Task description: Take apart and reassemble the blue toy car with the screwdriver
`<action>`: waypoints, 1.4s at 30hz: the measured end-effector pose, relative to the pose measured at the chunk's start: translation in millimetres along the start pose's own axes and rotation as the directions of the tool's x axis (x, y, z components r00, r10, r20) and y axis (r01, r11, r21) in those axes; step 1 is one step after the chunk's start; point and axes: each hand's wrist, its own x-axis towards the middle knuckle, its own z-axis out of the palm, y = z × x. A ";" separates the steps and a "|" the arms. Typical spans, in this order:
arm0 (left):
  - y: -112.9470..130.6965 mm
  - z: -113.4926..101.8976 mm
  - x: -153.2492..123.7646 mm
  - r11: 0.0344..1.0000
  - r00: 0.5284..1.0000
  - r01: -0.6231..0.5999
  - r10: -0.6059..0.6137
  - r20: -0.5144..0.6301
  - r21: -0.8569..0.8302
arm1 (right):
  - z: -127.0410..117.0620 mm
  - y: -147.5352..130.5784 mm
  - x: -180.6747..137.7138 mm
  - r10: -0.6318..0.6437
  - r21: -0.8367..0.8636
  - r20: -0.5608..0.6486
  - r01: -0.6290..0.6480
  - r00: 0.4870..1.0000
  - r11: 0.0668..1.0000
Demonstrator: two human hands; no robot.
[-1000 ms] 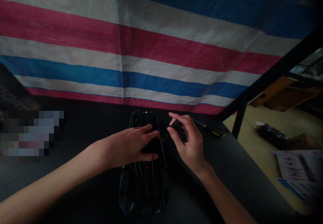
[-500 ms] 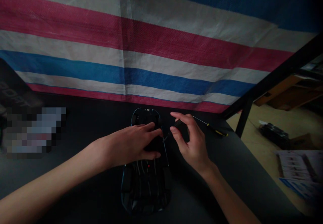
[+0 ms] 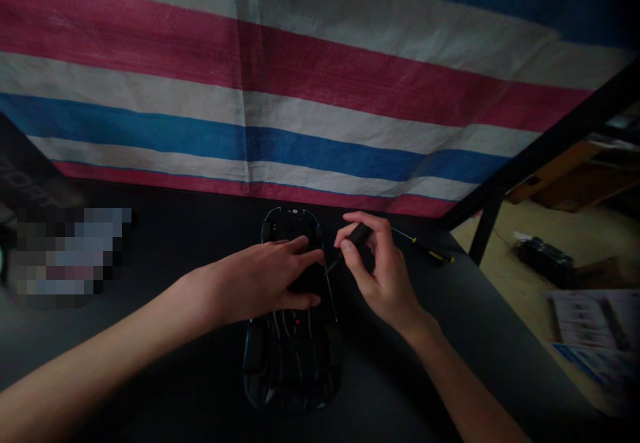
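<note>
A dark toy car lies wheels-up on the table, its blue-edged underside facing me. Across its middle rests my left hand, fingers spread and thumb apart, touching the chassis. At the car's right side, my right hand is closed on a screwdriver by its black handle. The thin shaft slants down left to the car's right edge; where its tip sits exactly is too dark to tell. Behind my right hand lies a second screwdriver with a black and yellow handle.
The dark table ends on the right above a floor with papers and a black object. A striped sheet hangs behind. On the left are a dark box and a pixelated item.
My right hand has shifted slightly, and the screwdriver handle now shows more clearly between its fingers. My left hand stays on the toy car. The view has tilted a little.
</note>
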 end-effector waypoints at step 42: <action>4.8 -6.5 0.1 0.999 0.999 0.032 -0.030 0.038 -0.036 | -13.1 -4.8 -1.5 -0.125 -0.144 -0.058 0.116 0.990 0.983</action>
